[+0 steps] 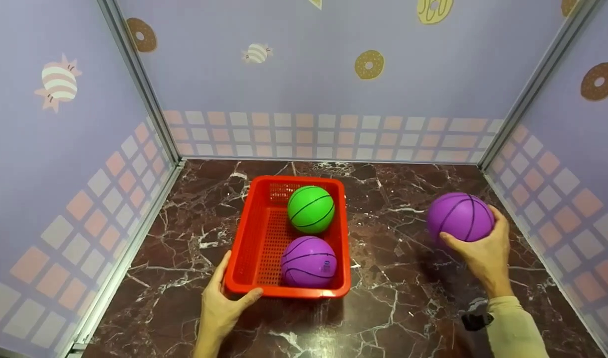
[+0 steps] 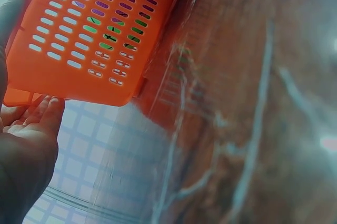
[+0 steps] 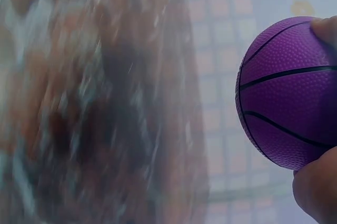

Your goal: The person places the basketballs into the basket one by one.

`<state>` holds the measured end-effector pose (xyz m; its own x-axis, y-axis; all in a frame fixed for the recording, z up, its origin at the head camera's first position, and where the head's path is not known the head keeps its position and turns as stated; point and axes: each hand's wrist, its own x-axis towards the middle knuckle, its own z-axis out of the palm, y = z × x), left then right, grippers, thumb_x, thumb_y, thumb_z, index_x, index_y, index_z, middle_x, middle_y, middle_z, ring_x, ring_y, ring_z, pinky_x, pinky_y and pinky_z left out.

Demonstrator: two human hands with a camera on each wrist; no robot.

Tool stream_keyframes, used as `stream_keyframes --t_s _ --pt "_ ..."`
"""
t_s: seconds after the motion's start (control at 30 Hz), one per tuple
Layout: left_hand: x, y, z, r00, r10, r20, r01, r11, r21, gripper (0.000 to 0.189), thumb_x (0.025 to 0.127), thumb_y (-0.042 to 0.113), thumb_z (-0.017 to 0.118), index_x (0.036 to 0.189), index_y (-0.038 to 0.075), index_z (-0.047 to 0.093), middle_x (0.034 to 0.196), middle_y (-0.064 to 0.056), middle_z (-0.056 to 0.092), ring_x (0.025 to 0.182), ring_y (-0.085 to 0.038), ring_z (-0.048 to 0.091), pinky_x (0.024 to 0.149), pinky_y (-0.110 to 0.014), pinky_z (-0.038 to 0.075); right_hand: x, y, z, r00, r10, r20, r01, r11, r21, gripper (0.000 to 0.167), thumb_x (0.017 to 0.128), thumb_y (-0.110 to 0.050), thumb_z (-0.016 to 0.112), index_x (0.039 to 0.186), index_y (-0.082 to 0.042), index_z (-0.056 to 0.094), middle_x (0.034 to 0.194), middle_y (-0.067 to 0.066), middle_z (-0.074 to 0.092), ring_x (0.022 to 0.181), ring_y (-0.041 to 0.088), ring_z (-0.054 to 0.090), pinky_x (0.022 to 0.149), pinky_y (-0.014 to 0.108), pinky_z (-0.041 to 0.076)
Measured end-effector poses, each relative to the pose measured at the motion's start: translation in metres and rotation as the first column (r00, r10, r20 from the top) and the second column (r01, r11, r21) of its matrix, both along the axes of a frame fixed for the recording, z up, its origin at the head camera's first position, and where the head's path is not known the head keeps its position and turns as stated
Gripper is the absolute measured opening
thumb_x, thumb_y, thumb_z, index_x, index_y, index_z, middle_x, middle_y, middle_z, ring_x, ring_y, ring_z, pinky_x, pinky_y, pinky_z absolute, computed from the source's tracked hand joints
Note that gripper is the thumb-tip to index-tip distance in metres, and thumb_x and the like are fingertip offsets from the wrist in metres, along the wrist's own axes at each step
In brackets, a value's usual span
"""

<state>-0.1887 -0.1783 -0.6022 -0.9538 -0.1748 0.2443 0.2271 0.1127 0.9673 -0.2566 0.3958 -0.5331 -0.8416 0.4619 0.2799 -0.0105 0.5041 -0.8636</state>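
Note:
A red plastic basket (image 1: 264,238) with slotted walls stands on the dark marbled tabletop. Inside its right half lie a green ball (image 1: 311,209) and, nearer the front, a purple ball (image 1: 309,262), both with black basketball lines. My left hand (image 1: 222,303) grips the basket's front left corner, thumb over the front rim and fingers along the left side. Off to the right, my right hand (image 1: 485,248) holds a second purple ball (image 1: 460,217) between thumb and fingers, raised above the table. The right wrist view shows this purple ball (image 3: 287,95) with fingertips on two sides.
Lilac panels with candy and doughnut prints enclose the marbled table (image 1: 383,278) at the back (image 1: 314,84), left (image 1: 60,164) and right (image 1: 572,149). Grey metal strips (image 1: 145,84) run along their corners. A dark band (image 1: 477,318) sits on the right wrist.

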Motion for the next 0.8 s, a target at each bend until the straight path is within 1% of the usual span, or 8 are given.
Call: stream_keyframes --t_s 0.1,0.17,0.33,0.43,0.5,0.57,0.7,0.8 --pt "0.000 -0.001 0.000 1.000 0.005 0.002 -0.005 1.000 -0.017 0.115 0.075 0.006 0.104 0.172 0.010 0.043 0.166 -0.013 0.056 0.140 -0.031 0.066 0.109 -0.020 0.056 -0.001 -0.017 0.013 0.999 0.032 -0.031 -0.033 0.999 -0.015 0.132 0.071 -0.025 0.109 0.175 -0.021 0.028 0.171 0.016 0.042 0.146 0.041 0.052 0.118 0.067 0.051" --pt "0.000 -0.001 0.000 1.000 0.005 0.004 -0.005 1.000 -0.025 0.115 0.075 0.007 0.105 0.172 0.009 0.042 0.166 -0.015 0.056 0.139 -0.034 0.066 0.108 -0.019 0.056 -0.003 -0.027 0.020 0.997 0.049 -0.052 -0.051 0.998 -0.038 0.131 0.071 -0.024 0.109 0.175 -0.024 0.029 0.170 0.014 0.044 0.144 0.038 0.054 0.117 0.065 0.053" --pt "0.000 -0.002 0.001 1.000 -0.005 0.002 0.005 1.000 -0.026 0.115 0.076 0.006 0.104 0.172 0.008 0.042 0.166 -0.017 0.056 0.139 -0.035 0.067 0.108 -0.019 0.055 -0.009 -0.050 0.033 0.991 0.091 -0.102 -0.103 0.988 -0.115 0.127 0.072 -0.016 0.108 0.173 -0.028 0.032 0.168 0.008 0.048 0.140 0.031 0.058 0.112 0.051 0.060" --pt "0.000 -0.002 0.001 1.000 -0.012 -0.002 0.012 1.000 -0.024 0.114 0.076 0.006 0.104 0.172 0.009 0.042 0.165 -0.017 0.056 0.138 -0.034 0.067 0.108 -0.019 0.055 -0.011 -0.064 0.038 0.980 0.132 -0.148 -0.153 0.978 -0.144 0.124 0.072 -0.010 0.107 0.171 -0.027 0.036 0.164 0.007 0.050 0.138 0.030 0.059 0.107 0.040 0.062" --pt "0.001 -0.002 0.001 1.000 -0.016 -0.006 0.016 1.000 -0.025 0.114 0.076 0.006 0.104 0.172 0.010 0.042 0.165 -0.016 0.056 0.138 -0.034 0.067 0.109 -0.019 0.055 -0.011 -0.074 0.042 0.972 0.160 -0.172 -0.187 0.971 -0.152 0.123 0.071 -0.008 0.107 0.170 -0.026 0.037 0.163 0.007 0.051 0.136 0.030 0.060 0.103 0.036 0.064" --pt "0.001 -0.002 0.001 1.000 -0.016 -0.009 0.016 1.000 -0.025 0.114 0.076 0.006 0.104 0.172 0.010 0.042 0.165 -0.016 0.057 0.138 -0.033 0.067 0.108 -0.019 0.056 -0.011 -0.083 0.047 0.966 0.181 -0.187 -0.209 0.968 -0.141 0.122 0.071 -0.008 0.107 0.170 -0.027 0.039 0.162 0.007 0.052 0.134 0.030 0.062 0.101 0.035 0.064" --pt "0.001 -0.002 0.000 1.000 -0.006 -0.013 0.005 1.000 -0.030 0.114 0.075 0.007 0.104 0.172 0.009 0.043 0.164 -0.016 0.058 0.138 -0.033 0.067 0.108 -0.019 0.056 -0.012 -0.101 0.055 0.953 0.216 -0.213 -0.246 0.961 -0.126 0.120 0.071 -0.008 0.107 0.170 -0.027 0.040 0.162 0.008 0.052 0.134 0.031 0.062 0.101 0.038 0.065" --pt "0.001 -0.002 -0.001 1.000 0.003 -0.010 -0.003 0.999 -0.040 0.115 0.074 0.008 0.105 0.171 0.009 0.043 0.164 -0.016 0.058 0.138 -0.032 0.067 0.108 -0.019 0.056 -0.014 -0.114 0.058 0.937 0.246 -0.249 -0.284 0.950 -0.132 0.119 0.071 -0.007 0.106 0.169 -0.025 0.041 0.161 0.009 0.053 0.134 0.032 0.062 0.102 0.039 0.065"
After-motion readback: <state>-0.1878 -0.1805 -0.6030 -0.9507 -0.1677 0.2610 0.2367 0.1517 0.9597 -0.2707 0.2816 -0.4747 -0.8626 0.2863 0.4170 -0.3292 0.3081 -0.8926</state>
